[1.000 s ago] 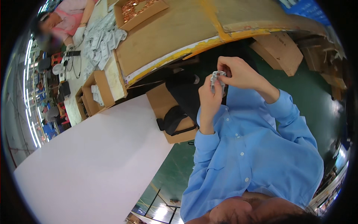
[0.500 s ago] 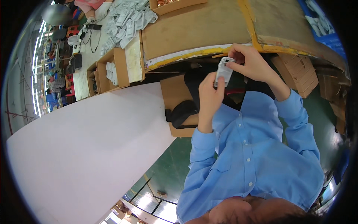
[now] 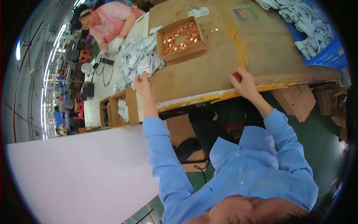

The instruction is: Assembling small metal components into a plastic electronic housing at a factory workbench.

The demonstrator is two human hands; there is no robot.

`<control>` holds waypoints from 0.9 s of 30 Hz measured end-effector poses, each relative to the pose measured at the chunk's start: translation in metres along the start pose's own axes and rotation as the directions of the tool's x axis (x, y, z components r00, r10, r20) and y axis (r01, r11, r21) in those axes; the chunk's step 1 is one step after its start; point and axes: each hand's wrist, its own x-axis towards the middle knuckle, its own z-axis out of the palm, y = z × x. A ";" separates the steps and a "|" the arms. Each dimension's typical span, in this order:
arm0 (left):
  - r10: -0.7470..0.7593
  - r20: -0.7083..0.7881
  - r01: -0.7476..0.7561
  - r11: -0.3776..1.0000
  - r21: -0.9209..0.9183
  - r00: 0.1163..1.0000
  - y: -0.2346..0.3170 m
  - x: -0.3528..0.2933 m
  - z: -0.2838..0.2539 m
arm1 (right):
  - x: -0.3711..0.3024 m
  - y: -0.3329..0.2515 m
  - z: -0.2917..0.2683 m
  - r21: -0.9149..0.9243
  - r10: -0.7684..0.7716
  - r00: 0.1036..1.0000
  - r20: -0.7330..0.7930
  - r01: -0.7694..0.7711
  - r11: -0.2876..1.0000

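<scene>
Head view: cardboard-covered table [image 3: 209, 71] in a busy workshop, green floor [image 3: 320, 127] below.

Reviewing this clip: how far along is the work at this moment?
Looks done: neither hand shows a piece between its fingers. In hand: the left hand reaches onto the pile of white parts on the brown worktop; the right hand rests curled near the table edge. Left: many white parts in the pile and the blue crate, and the box of copper pieces remains full.
</scene>
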 end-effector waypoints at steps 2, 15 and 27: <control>-0.032 -0.053 0.027 0.995 -0.095 0.998 0.007 0.038 0.015 | -0.001 -0.001 -0.003 -0.022 -0.051 0.999 -0.017 0.050 0.998; 0.218 -0.034 -0.219 0.974 -0.057 0.975 0.016 -0.143 -0.031 | 0.005 0.019 -0.002 -0.070 -0.044 0.996 -0.083 0.038 0.997; -0.344 -0.406 0.530 0.470 0.706 0.847 -0.311 -0.363 -0.290 | -0.036 0.025 -0.006 -0.020 -0.283 0.948 -0.146 0.283 0.959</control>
